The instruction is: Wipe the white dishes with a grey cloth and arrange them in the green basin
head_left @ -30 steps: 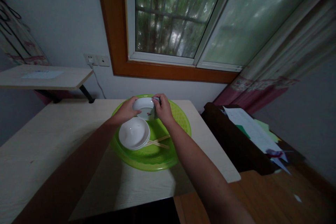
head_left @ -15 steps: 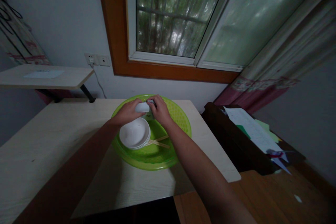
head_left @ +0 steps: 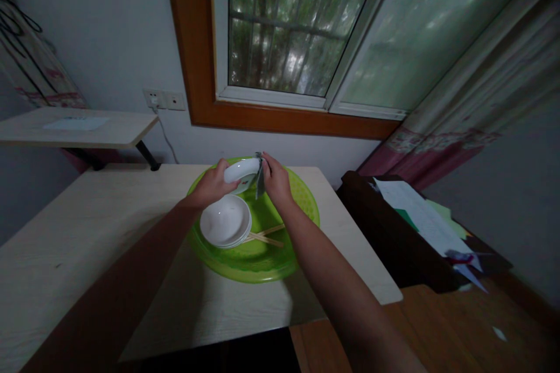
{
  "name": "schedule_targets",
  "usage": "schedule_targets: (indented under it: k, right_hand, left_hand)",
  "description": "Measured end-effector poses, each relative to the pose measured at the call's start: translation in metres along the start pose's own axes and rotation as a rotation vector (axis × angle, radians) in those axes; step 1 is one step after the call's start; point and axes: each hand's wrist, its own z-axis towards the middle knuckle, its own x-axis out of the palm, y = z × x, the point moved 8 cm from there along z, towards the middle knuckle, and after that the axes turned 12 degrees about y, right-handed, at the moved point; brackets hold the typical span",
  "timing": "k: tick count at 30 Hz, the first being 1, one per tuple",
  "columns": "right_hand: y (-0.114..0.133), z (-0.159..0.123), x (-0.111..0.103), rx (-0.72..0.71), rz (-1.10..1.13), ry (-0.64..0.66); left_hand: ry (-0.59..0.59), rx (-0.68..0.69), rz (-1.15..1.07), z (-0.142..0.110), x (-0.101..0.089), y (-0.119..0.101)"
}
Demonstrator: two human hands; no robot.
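My left hand (head_left: pixel 213 186) grips a white bowl (head_left: pixel 242 171) by its left side, tilted on edge above the far part of a round green plastic basin (head_left: pixel 245 273). On the bowl's right, my right hand (head_left: pixel 275 178) pinches a dark grey-green cloth (head_left: pixel 259 180), which hangs at the bowl's rim. Below my left hand, a stack of white bowls (head_left: pixel 225 221) sits in the left of the basin. Light wooden chopsticks (head_left: pixel 265 238) lie crossed to the right of the stack, partly hidden by it.
The basin rests on a pale wooden table (head_left: pixel 100 233). A raised shelf (head_left: pixel 79 135) with a paper on it stands at the left. Behind are a power socket (head_left: pixel 164 99) and a window (head_left: pixel 301 29). Papers (head_left: pixel 420 215) lie on dark furniture at the right.
The held bowl has tipped so more of its curved side shows. My right hand has moved slightly right and up, and the cloth now hangs upright beside the bowl.
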Motion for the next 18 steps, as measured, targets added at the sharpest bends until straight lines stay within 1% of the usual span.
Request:
schedule_targets:
  k: [5,8,11,15,18]
  right_hand:
    - [-0.012,-0.001,0.014,0.051,-0.019,0.065]
    - [-0.007,-0.003,0.016,0.027,-0.031,0.085]
    - [0.016,-0.006,0.017,-0.098,-0.032,0.119]
    - [0.056,-0.015,0.022,-0.303,-0.081,0.245]
    - [0.079,-0.022,0.029,-0.416,-0.107,0.322]
  left_hand:
    - [-0.092,-0.044,-0.061,-0.005,-0.009,-0.001]
    - [-0.1,-0.055,-0.047,-0.006,-0.01,-0.001]
    - [-0.111,-0.063,-0.027,-0.005,-0.011,0.0]
    - [-0.125,-0.063,-0.062,-0.004,-0.012,0.003]
    - [-0.11,-0.062,-0.08,-0.004,-0.012,0.003]
